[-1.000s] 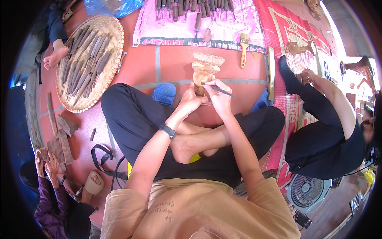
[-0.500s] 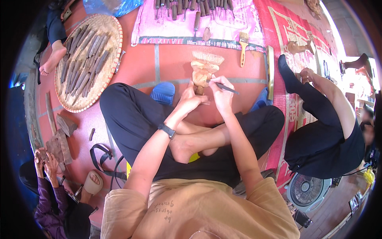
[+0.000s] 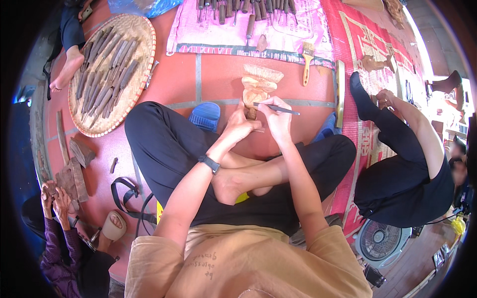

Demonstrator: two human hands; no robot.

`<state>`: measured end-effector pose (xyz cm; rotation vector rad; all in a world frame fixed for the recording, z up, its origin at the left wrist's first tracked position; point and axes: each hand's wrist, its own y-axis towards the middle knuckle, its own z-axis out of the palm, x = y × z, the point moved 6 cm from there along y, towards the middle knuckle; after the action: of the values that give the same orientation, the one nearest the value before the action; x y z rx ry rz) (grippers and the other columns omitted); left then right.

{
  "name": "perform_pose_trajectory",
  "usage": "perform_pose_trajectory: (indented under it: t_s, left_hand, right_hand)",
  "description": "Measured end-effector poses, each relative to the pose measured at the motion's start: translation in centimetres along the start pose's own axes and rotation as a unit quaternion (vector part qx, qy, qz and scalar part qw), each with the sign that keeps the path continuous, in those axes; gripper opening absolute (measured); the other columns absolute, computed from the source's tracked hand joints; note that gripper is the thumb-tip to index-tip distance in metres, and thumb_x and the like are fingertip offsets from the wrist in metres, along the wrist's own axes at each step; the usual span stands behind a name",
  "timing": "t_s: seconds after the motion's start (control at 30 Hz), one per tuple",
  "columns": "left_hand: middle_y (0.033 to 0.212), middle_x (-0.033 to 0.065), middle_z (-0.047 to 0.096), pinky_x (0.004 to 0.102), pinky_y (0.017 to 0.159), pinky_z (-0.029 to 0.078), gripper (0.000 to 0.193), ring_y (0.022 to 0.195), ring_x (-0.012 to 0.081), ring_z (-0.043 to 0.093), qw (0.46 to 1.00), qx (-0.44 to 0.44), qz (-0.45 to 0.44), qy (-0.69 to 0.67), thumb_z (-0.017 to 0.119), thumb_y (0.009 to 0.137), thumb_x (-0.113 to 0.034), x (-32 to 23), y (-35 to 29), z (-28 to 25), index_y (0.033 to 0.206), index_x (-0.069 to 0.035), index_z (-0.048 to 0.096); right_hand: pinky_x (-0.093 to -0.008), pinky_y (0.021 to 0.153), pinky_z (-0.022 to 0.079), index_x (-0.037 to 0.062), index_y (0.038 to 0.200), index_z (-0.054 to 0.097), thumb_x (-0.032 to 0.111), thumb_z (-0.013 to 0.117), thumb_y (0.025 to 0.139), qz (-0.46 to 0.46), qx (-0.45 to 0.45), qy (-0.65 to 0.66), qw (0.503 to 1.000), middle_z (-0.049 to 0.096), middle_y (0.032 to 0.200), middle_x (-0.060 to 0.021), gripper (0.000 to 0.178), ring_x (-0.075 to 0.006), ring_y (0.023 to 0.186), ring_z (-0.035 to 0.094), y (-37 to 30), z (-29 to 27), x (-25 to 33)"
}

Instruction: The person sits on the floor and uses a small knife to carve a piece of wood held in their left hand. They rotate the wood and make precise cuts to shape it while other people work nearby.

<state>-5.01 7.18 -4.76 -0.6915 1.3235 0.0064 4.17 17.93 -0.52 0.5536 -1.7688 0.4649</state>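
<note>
In front of my crossed legs is a pale carved wooden piece (image 3: 255, 94) with rounded shapes. My left hand (image 3: 240, 124) is closed round its darker near end, thumb pointing up along the wood. My right hand (image 3: 277, 119) pinches a slim dark pencil-like tool (image 3: 285, 109); its left end meets the carving, and its other end sticks out to the right. Whether the tool has a blade or a point, I cannot make out. Just beyond the carving lies a pale, bristly brush-like thing (image 3: 263, 73).
Ahead, a pink sack (image 3: 208, 37) bears several wood-handled tools, with a paintbrush (image 3: 307, 62) at its edge. A woven tray (image 3: 146, 82) of chisels lies left. Blue slippers (image 3: 204, 115) flank my knees. Co-workers sit left and right; a fan (image 3: 380, 239) stands lower right.
The right hand has moved slightly left and down over the carving, and the tool lies flatter. My left hand keeps its hold. The whole view has shifted a little.
</note>
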Motion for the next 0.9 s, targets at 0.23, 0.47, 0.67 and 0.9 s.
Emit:
perform_pose_trajectory:
  t_s: [0.23,0.47,0.67,0.9]
  left_hand:
    - [0.105,0.0188,0.068,0.0359,0.086,0.053,0.091,0.099,0.0269,0.068,1.0,-0.001,0.006,-0.009,0.079,0.066,-0.017,0.2,0.3,0.1,0.141,0.008,0.034]
    - [0.107,0.0206,0.067,0.0359,0.086,0.053,0.096,0.101,0.0287,0.068,1.0,0.003,-0.012,0.003,0.079,0.066,-0.017,0.9,0.5,0.1,0.145,0.007,0.029]
    - [0.107,0.0193,0.067,0.0356,0.082,0.055,0.092,0.1,0.0269,0.069,1.0,0.008,-0.009,-0.008,0.083,0.067,-0.018,0.7,0.4,0.1,0.142,0.004,0.033]
    - [0.111,0.0233,0.066,0.0399,0.09,0.052,0.086,0.108,0.0324,0.067,0.999,0.014,-0.04,-0.016,0.085,0.066,-0.027,0.1,-0.2,0.3,0.135,0.003,0.042]
  right_hand:
    - [-0.0256,0.072,0.052,-0.0023,0.088,0.07,-0.002,0.071,0.085,-0.007,0.001,-0.032,0.999,0.071,0.082,-0.0059,0.003,-0.0105,0.075,0.065,-0.5,0.7,1.3]
    - [-0.0259,0.073,0.051,-0.0017,0.089,0.071,-0.001,0.071,0.084,-0.013,-0.005,-0.054,0.998,0.07,0.08,-0.0057,0.005,-0.0091,0.077,0.064,-0.6,0.9,1.6]
    - [-0.0247,0.071,0.05,-0.0012,0.088,0.068,-0.002,0.07,0.084,0.028,-0.076,0.11,0.991,0.07,0.083,-0.005,0.004,-0.0089,0.075,0.061,0.7,-1.4,-1.5]
    - [-0.0267,0.077,0.055,-0.0003,0.099,0.071,0.004,0.07,0.091,0.117,-0.066,0.205,0.97,0.072,0.092,-0.0069,0.009,-0.0125,0.081,0.067,0.9,-2.1,-0.4]
